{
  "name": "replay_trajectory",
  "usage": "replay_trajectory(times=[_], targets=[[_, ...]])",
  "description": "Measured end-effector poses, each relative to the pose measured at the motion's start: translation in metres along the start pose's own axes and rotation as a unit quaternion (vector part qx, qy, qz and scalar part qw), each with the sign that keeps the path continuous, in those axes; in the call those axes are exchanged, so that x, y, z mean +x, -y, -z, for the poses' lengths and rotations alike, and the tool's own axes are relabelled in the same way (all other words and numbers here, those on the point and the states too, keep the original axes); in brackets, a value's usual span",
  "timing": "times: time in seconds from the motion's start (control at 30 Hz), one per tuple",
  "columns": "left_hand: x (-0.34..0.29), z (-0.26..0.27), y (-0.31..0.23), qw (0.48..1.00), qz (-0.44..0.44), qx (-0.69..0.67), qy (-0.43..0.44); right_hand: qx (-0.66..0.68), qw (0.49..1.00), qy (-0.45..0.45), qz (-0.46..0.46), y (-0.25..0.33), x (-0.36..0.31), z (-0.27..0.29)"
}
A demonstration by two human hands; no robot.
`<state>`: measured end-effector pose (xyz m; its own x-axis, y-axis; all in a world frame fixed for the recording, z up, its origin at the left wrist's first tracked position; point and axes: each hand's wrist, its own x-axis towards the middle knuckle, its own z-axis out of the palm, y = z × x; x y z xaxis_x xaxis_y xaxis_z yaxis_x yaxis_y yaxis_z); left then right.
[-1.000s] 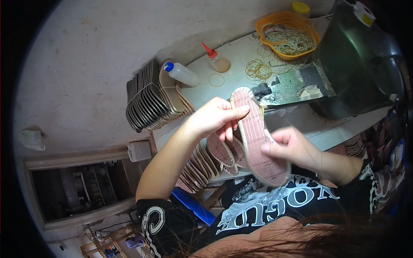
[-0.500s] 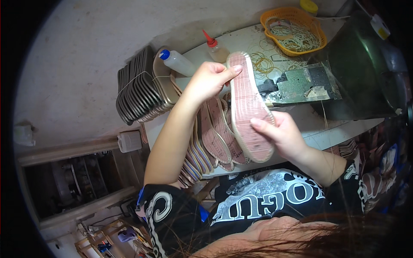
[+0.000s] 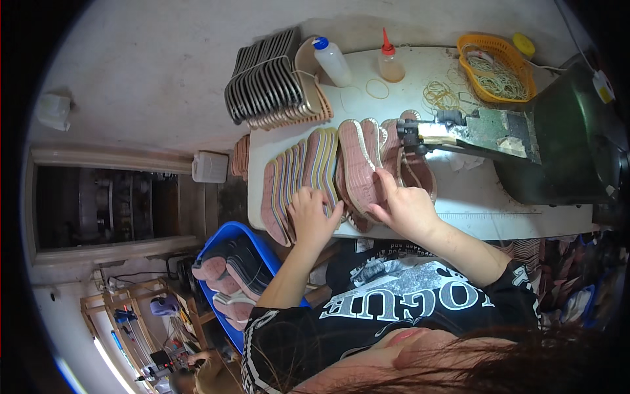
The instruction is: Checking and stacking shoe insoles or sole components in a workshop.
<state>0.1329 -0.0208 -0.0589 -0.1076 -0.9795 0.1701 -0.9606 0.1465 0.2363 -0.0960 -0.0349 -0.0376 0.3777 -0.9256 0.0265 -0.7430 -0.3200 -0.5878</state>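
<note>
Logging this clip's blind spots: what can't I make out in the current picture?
All in the head view:
Right hand: some fingers, hidden under the hand itself.
Overlapping pink insoles: lower ones, covered by upper ones.
Blue bin: right end, blocked by the left forearm.
Green machine: far right side, lost in darkness.
Framed opening: contents too dim to identify.

orange basket [image 3: 465, 65], blue-capped bottle [image 3: 335, 68], red-tipped bottle [image 3: 392, 69]

Bright, cool light falls on the white tabletop [image 3: 479, 187], while the opening [image 3: 98, 203] at left is nearly black. A white strip [image 3: 113, 364] glows at lower left. Fisheye distortion bends straight edges; blackness rounds the corners.
</note>
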Motion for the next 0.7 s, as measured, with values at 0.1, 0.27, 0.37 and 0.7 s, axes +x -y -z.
replay_trajectory(times=[0.1, 0.27, 0.37, 0.7], targets=[[-0.01, -0.007, -0.009, 0.999, 0.001, 0.028, -0.024, 0.015, 1.0, -0.011, 0.022, 0.0, -0.009, -0.009], [-0.002, 0.006, -0.012, 0.994, -0.033, 0.104, 0.011, 0.15, 0.987, 0.031, 0.042, -0.003, -0.037, -0.017], [0.01, 0.015, 0.0, 0.992, -0.079, 0.099, 0.01, 0.18, 0.981, 0.068, 0.023, -0.001, -0.051, -0.015], [-0.015, 0.072, -0.059, 0.93, -0.12, -0.331, -0.108, 0.651, 0.751, 0.097, 0.061, 0.013, -0.057, 0.01]])
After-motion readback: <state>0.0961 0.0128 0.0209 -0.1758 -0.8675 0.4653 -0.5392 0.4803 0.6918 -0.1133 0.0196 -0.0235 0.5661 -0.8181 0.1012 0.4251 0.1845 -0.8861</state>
